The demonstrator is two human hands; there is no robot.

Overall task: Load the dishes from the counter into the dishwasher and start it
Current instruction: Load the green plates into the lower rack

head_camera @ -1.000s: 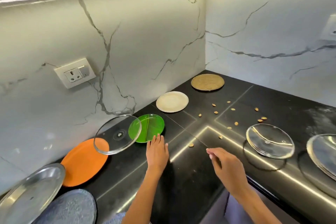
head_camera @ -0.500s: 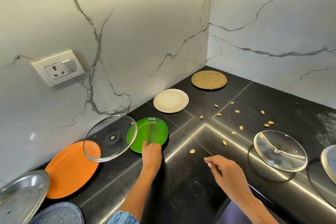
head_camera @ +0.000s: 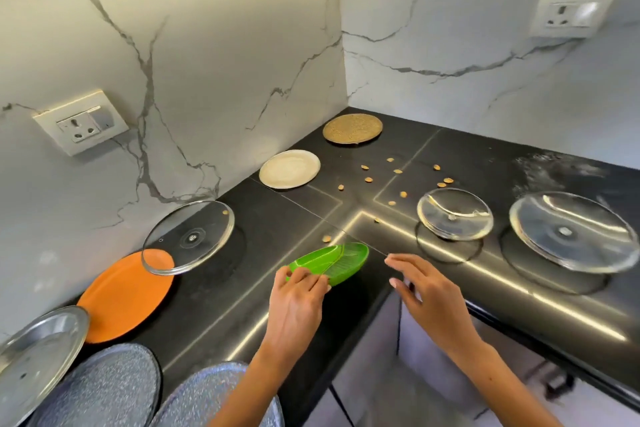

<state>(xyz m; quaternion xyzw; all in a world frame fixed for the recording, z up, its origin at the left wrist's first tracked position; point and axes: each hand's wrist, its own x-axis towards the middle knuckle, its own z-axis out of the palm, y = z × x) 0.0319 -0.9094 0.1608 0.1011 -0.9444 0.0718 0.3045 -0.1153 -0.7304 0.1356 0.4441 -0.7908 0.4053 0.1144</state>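
Note:
My left hand (head_camera: 298, 295) pinches the near rim of a green leaf-patterned plate (head_camera: 337, 260) and holds it tilted above the black counter (head_camera: 284, 218). My right hand (head_camera: 420, 284) hovers just right of the plate with fingers relaxed and holds nothing. On the counter lie an orange plate (head_camera: 117, 302), a glass lid (head_camera: 188, 239) overlapping it, a white plate (head_camera: 289, 168) and a golden plate (head_camera: 352, 128). Two more glass lids (head_camera: 455, 215) (head_camera: 571, 230) sit on the right run of the counter.
A steel lid (head_camera: 31, 357) and two speckled grey plates (head_camera: 104, 388) (head_camera: 214, 395) lie at the near left. Several small nut shells (head_camera: 401, 180) are scattered near the corner. Wall sockets (head_camera: 81, 121) (head_camera: 568, 12) sit on the marble backsplash. Below the counter edge is floor.
My left hand reached the green plate, took hold of its rim, then lifted it off the counter and drew it toward me and to the right. My right hand stayed nearby, empty.

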